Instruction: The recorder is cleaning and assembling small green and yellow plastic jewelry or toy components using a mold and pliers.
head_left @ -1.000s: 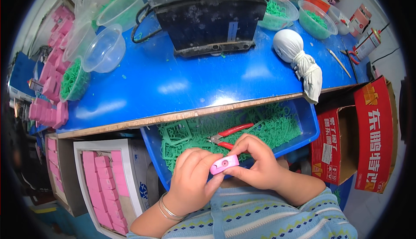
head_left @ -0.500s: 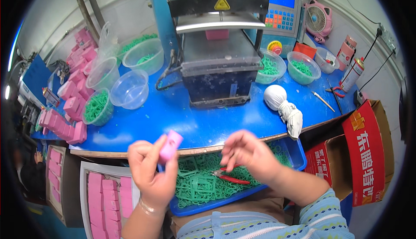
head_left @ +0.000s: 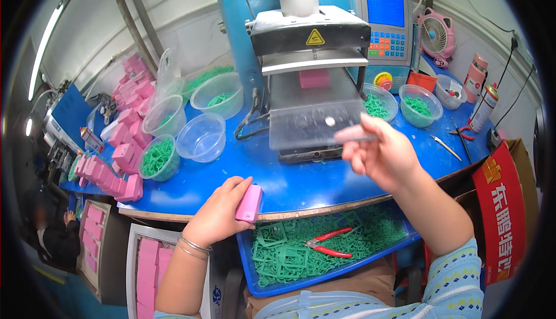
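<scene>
Pink block (head_left: pixel 248 204) being gripped in the left hand (head_left: pixel 215 210) at the tabletop's (head_left: pixel 301 187) front edge.
A handling step before the press (head_left: pixel 310 32) is seemingly being carried out: the right hand (head_left: pixel 385 152), half-spread and blurred, is being held out near the grey plate (head_left: pixel 295 129), its grip impossible to tell; a steady reach is probably being called for. Green strands (head_left: pixel 373 233) are being contained in clear bowls (head_left: pixel 171 171) and, beneath red-handled pliers (head_left: pixel 335 235), in a blue tray (head_left: pixel 247 264).

To your right, you have a pink fan (head_left: pixel 437 34) near the wall (head_left: pixel 478 21), a pink bottle (head_left: pixel 475 79) just beside a spray can (head_left: pixel 484 109), and, lower down, a red cardboard carton (head_left: pixel 505 215); at your upper left, a tube lamp (head_left: pixel 44 51) glows.
</scene>
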Action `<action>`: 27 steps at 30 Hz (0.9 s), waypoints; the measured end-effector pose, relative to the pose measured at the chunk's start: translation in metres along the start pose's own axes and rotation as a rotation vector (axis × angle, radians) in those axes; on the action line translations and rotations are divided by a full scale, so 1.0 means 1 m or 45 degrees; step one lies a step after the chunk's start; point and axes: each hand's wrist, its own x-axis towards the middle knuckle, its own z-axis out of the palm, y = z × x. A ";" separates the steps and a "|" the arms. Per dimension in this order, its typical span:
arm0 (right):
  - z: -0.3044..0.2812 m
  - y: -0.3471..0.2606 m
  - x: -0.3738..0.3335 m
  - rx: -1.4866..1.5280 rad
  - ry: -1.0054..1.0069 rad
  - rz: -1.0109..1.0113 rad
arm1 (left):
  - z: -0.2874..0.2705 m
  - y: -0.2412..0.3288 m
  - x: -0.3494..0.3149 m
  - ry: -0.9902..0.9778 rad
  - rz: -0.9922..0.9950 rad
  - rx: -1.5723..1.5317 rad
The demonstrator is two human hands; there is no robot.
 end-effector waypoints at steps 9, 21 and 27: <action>0.002 0.042 -0.069 0.168 -0.486 0.449 | -0.006 0.045 -0.015 0.782 0.004 -0.518; 0.020 0.102 -0.105 0.150 -0.663 0.890 | 0.032 0.051 0.021 0.582 -0.162 -0.713; 0.005 0.123 -0.107 0.138 -0.697 0.742 | 0.017 0.088 -0.013 0.329 0.348 -0.535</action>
